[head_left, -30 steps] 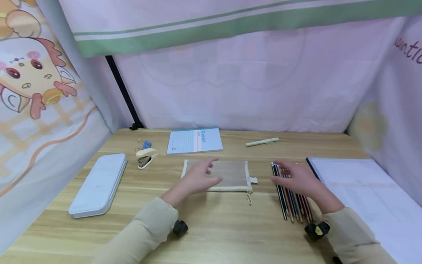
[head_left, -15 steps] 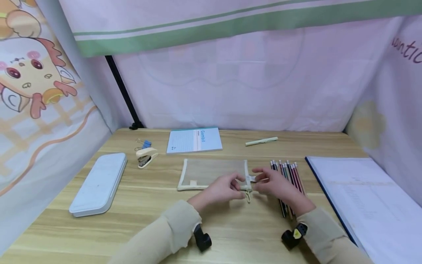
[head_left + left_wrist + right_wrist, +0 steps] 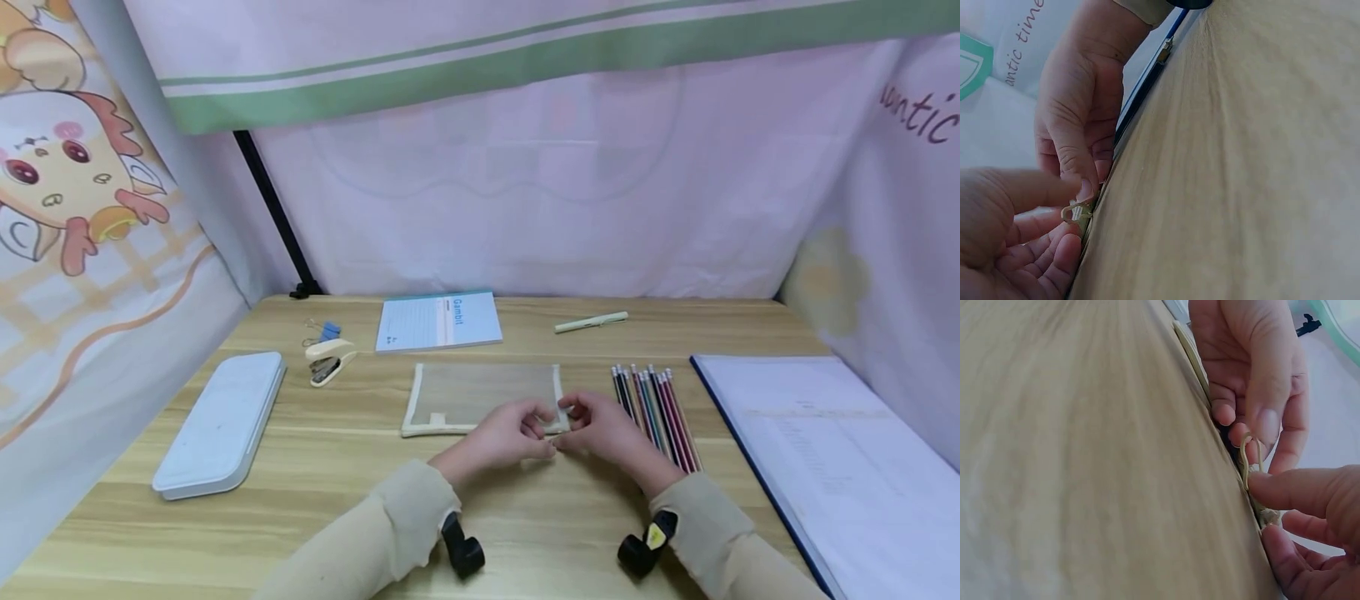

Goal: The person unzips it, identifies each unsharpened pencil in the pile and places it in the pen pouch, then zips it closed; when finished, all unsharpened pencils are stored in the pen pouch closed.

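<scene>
Both hands' fingers [image 3: 542, 414] pinch the mesh pouch [image 3: 480, 396] corner beside the pencils [image 3: 656, 406].

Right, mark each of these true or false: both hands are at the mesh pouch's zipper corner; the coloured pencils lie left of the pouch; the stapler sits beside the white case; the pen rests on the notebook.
1. Both the left hand and right hand are at the zipper corner of the mesh pouch. True.
2. The coloured pencils lie left of the pouch. False: they lie to its right.
3. The stapler sits beside the white case. True.
4. The pen rests on the notebook. False: it lies apart on the table.
</scene>
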Tool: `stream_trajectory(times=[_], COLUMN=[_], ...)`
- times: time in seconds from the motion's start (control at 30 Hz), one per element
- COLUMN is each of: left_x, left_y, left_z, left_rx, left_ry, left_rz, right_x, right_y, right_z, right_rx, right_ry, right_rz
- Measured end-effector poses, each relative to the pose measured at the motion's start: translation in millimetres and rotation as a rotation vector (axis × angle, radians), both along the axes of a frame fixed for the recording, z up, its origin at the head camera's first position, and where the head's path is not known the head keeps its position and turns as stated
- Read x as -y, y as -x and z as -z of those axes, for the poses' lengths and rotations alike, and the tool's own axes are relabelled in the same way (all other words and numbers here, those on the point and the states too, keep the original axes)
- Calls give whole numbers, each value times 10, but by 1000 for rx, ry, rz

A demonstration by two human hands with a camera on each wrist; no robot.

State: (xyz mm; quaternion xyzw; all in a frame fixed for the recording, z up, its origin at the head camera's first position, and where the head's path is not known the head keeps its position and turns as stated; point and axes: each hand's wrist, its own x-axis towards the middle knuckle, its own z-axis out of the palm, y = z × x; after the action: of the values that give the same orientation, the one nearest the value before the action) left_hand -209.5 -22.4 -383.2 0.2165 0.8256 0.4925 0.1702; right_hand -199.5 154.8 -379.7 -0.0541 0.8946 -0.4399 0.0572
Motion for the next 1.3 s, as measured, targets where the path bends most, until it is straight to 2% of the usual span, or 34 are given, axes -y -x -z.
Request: stream_trajectory(times=[0.1,0.27,0.47,0.57,0.77,1.03,1.3], left_x=[-7,-24,-43,-48,-32,61,211], left_y=[10,5,-7,-4,-18,-42,-59], left_z=[19,18,11,15,32,74,72], left_rx=[-12,-61,-33,-45,23,24,35], left_ry=[-12,25,35,46,-24,-102,-123], left_rz=[-18,-57,-106,-118,-193,-271,-334], right_x=[10,17,33,39,37,28,52], right_y=[7,19,14,14,35,35,32], right_z=[21,42,55,52,22,-36,-53], right_rx=[-11,3,-5,3,44,72,82], right_ry=[-14,-15,-1,4,-15,-31,-40], right_rz=[18,48,49,51,50,46,63])
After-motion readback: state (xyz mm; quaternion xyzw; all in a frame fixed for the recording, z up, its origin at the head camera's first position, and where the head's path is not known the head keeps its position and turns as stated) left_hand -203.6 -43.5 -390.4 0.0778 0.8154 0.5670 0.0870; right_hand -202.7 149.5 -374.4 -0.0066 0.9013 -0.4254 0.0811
